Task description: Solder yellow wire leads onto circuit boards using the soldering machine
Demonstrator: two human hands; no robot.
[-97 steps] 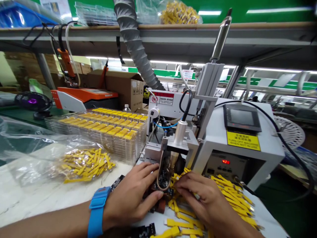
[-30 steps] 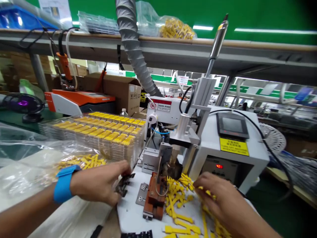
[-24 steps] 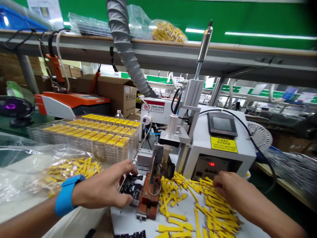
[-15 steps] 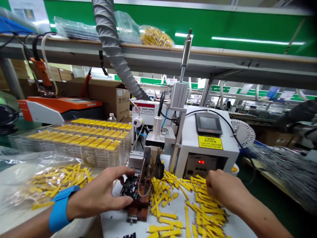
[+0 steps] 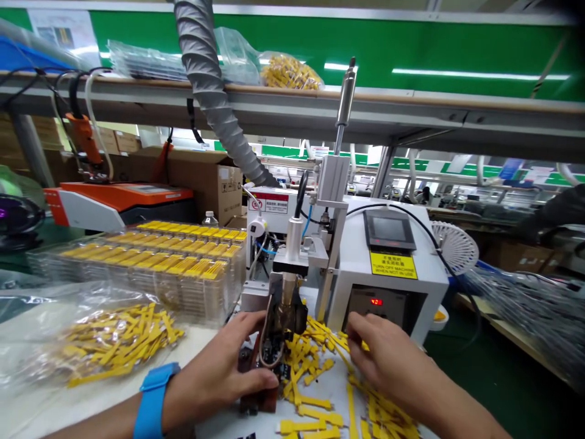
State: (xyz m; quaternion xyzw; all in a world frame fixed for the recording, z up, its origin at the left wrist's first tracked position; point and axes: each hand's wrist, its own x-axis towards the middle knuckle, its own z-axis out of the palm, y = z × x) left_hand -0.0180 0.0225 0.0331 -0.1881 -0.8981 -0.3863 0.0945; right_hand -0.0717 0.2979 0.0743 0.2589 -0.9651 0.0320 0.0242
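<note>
My left hand (image 5: 223,367), with a blue wristband, has its thumb and fingers around a reddish-brown fixture block (image 5: 269,397). Black circuit boards (image 5: 275,353) on the block sit beneath the press head (image 5: 289,305) of a white bench machine, partly hidden by my hand, the head and a loop of cable. Over the pile of yellow flat cable pieces (image 5: 301,360), my right hand (image 5: 384,350) has its fingers curled in; what they hold, if anything, is hidden. Many yellow pieces lie to the right of the block, some under my right hand.
A clear bag of yellow pieces (image 5: 119,335) lies at left, before stacked clear trays (image 5: 183,268) of yellow pieces. The machine's control box (image 5: 393,268) stands right of its metal column (image 5: 329,268). A grey hose (image 5: 201,73) hangs overhead; a white fan (image 5: 454,247) stands at right.
The block with the black boards has shifted right, further under the press head, together with my left hand. My right hand has moved left, from the right of the pile towards the block.
</note>
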